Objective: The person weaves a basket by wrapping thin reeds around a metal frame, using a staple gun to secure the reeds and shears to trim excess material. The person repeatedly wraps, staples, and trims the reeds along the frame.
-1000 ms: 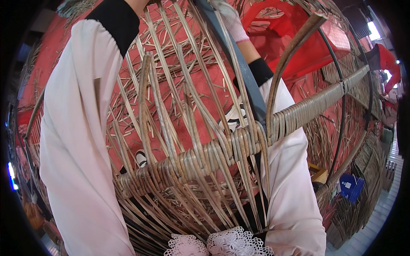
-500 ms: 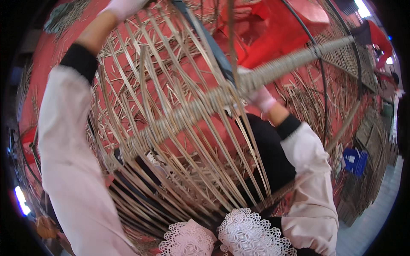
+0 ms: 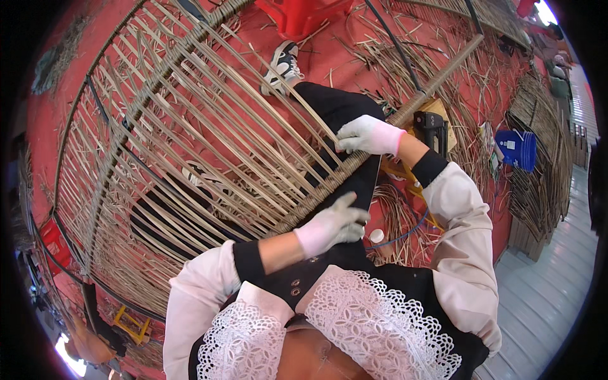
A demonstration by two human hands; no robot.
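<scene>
I'm holding the left hand (image 3: 334, 228) loose and empty beside the cane frame (image 3: 155, 86), which is lying over the legs. I'm curling the right hand (image 3: 370, 135) at its edge; whether it's gripping, I cannot tell. Rightward, a blue bucket (image 3: 516, 150) is standing.

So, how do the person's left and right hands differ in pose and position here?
The left hand is open with fingers spread, while the right hand has its fingers together and curled down at the wrapped bar. The left hand sits nearer the lace collar; the right hand is farther out. Both are gloved in white.
</scene>
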